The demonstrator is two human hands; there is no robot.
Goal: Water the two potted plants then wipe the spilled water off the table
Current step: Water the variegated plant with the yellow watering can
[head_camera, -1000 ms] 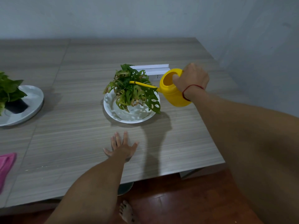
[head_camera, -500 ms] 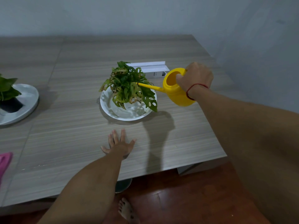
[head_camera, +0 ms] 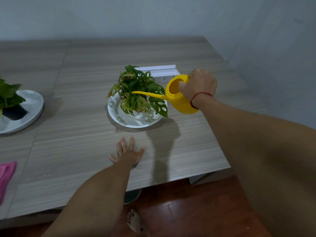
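Note:
My right hand [head_camera: 198,85] grips a yellow watering can [head_camera: 181,98] by its top, tilted left. Its long thin spout reaches into the leaves of the holey-leaved potted plant [head_camera: 138,93], which stands in a white dish [head_camera: 118,115] at the table's middle. My left hand [head_camera: 128,153] lies flat on the table with fingers spread, just in front of that dish. A second potted plant [head_camera: 8,98] in a dark pot sits on a grey-white plate [head_camera: 32,106] at the far left, partly cut off. A pink cloth [head_camera: 6,175] lies at the left edge.
A white box [head_camera: 162,72] lies behind the middle plant. The wood-grain table [head_camera: 77,142] ends close in front of me, over a red-brown floor and my bare foot [head_camera: 136,223]. A grey wall stands behind and to the right.
The watering can has shifted a little, and its spout now reaches deeper into the plant's leaves. My left hand stays flat on the table.

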